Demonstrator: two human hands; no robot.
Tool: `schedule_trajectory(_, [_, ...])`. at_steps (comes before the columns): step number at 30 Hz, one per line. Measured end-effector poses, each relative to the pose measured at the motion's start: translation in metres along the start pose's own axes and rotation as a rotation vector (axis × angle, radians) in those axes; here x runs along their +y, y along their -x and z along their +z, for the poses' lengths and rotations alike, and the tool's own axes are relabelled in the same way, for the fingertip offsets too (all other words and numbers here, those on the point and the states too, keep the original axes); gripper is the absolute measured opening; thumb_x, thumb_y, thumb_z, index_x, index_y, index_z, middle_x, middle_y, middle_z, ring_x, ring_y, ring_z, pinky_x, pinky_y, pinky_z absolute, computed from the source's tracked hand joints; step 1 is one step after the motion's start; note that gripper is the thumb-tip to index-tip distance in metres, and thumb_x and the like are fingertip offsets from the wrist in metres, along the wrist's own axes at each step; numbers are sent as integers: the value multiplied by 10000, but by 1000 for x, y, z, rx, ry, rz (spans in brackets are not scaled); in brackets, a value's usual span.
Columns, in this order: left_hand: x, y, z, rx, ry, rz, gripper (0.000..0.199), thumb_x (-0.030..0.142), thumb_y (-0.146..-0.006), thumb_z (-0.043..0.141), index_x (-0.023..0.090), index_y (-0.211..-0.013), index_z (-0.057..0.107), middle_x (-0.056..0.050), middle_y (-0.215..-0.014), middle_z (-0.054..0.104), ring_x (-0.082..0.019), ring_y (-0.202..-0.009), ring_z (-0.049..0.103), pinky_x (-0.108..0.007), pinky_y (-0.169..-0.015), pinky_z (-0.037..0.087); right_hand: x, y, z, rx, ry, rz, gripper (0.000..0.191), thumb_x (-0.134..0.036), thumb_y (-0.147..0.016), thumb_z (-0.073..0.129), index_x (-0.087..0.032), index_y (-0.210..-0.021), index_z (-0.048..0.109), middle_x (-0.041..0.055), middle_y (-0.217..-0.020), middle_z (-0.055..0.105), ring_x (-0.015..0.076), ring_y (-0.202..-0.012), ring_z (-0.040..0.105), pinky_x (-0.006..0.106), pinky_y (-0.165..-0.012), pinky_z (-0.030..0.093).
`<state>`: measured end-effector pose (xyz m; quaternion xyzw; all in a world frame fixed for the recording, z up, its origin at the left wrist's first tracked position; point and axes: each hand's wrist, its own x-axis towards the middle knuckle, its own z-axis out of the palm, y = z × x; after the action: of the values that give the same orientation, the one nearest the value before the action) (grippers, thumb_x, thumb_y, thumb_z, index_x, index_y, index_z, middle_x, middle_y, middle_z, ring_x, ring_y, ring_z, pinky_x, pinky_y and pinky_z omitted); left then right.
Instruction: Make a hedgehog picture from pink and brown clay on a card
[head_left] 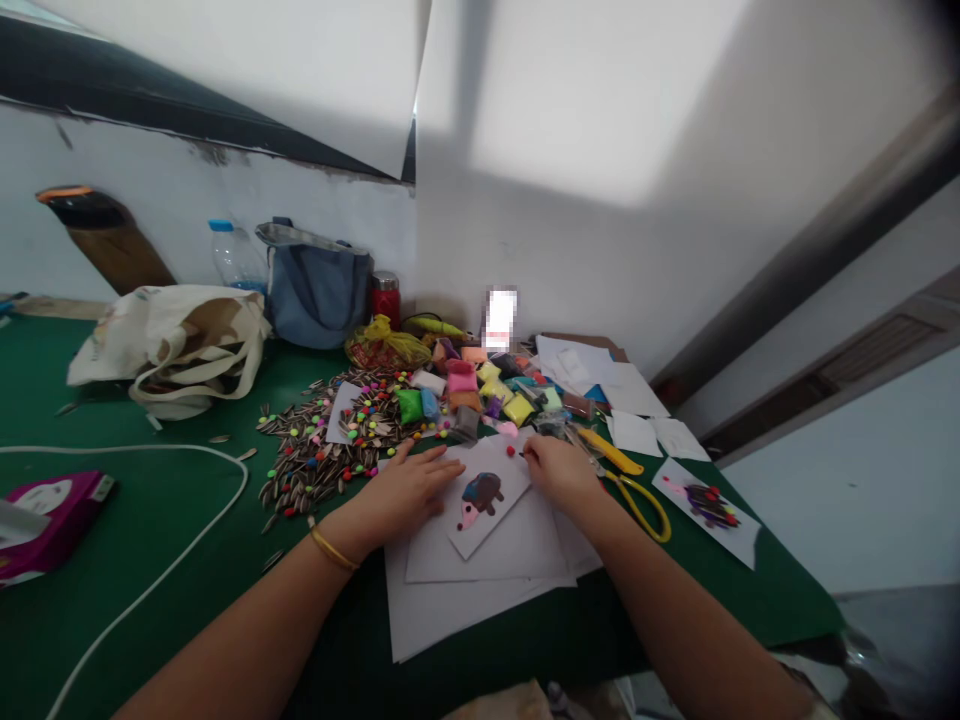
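Green table (172,480), canvas tote bag (169,340), sunflower seeds (307,470), clay packets (465,385), yellow scissors (611,452), white paper sheets (450,620)

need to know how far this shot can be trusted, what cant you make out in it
Head view only:
The right hand: its fingers hide whatever they pinch.
The paper card: the left hand covers part of its edge.
The upright white object: pixelated, so unidentifiable.
The magenta box: cut off by the left edge.
The small coloured packets: any labels are too small to read.
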<state>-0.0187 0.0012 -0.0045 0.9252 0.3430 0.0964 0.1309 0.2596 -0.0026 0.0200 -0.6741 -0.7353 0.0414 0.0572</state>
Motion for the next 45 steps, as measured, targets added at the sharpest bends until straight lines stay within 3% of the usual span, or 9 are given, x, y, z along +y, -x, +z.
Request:
schedule_trajectory(5, [0, -1, -2, -45, 39, 31, 605, 133, -838, 522, 330, -1400, 417, -4, -1436, 501, -210, -1413, 308, -475, -1178, 116, -1, -16, 2, -64, 37, -12, 221, -206, -898, 489, -197, -950, 703, 107, -963, 706, 216, -832, 641, 288, -682, 370])
schedule_trajectory(10, [5, -1, -10, -22, 23, -20, 592, 178, -815, 578, 310, -1379, 454, -18, -1431, 504, -222, -1336, 421, -401, -1124, 249, 4, -21, -4, -100, 39, -45, 260, -154, -869, 500, -221, -972, 730, 106, -978, 717, 237, -875, 649, 293, -681, 365])
schedule_trajectory(14, [6, -3, -15, -48, 27, -27, 589, 205, -820, 582, 321, -1382, 448, -8, -1424, 514, -212, -1337, 423, -360, -1074, 287, 10, -18, -5, -53, -20, -10, 265, -192, -882, 504, -232, -1075, 682, 82, -964, 723, 220, -849, 646, 280, -661, 352])
schedule_trajectory(17, [5, -5, -17, -82, 39, -20, 582, 186, -827, 560, 348, -1375, 451, 21, -1422, 518, -199, -1365, 389, -353, -1059, 286, 16, -16, -3, -39, -110, 25, 168, -236, -870, 546, -229, -946, 695, 46, -876, 722, 192, -775, 630, 262, -627, 334])
schedule_trajectory(23, [-1, -6, -15, -85, 31, -32, 569, 169, -833, 556, 365, -1360, 467, 34, -1417, 524, -216, -1386, 358, -385, -1067, 281, 16, -10, 1, -3, -201, -94, 248, -271, -933, 467, -234, -985, 707, 44, -972, 716, 188, -869, 625, 257, -696, 363])
schedule_trajectory(28, [-6, -6, -13, -55, 30, -95, 567, 197, -838, 584, 354, -1368, 462, 14, -1439, 499, -214, -1350, 409, -399, -1097, 280, 3, -2, -1, -69, -183, -189, 238, -271, -929, 484, -231, -1080, 664, 54, -1028, 697, 193, -943, 615, 259, -722, 365])
schedule_trajectory(33, [-3, -6, -15, -20, 36, -86, 500, 218, -845, 587, 326, -1329, 524, 2, -1398, 541, -203, -1299, 463, -368, -1095, 313, 11, 5, -8, -155, -118, -100, 221, -281, -827, 622, -233, -1043, 630, 44, -978, 675, 190, -814, 614, 260, -619, 320])
schedule_trajectory(40, [2, -10, -14, -35, 45, -19, 439, 182, -883, 523, 333, -1293, 556, 22, -1334, 600, -217, -1296, 467, -388, -1060, 342, 24, 3, -18, -370, -78, -84, 334, -331, -719, 741, -240, -1026, 642, 51, -1011, 651, 207, -833, 619, 252, -587, 311])
schedule_trajectory(45, [-1, -10, -10, 15, 72, 5, 455, 157, -862, 550, 311, -1290, 562, -7, -1336, 595, -212, -1262, 502, -367, -1042, 365, 24, 1, -16, -401, -89, -109, 183, -320, -769, 686, -225, -919, 646, 27, -917, 667, 181, -788, 604, 241, -575, 303])
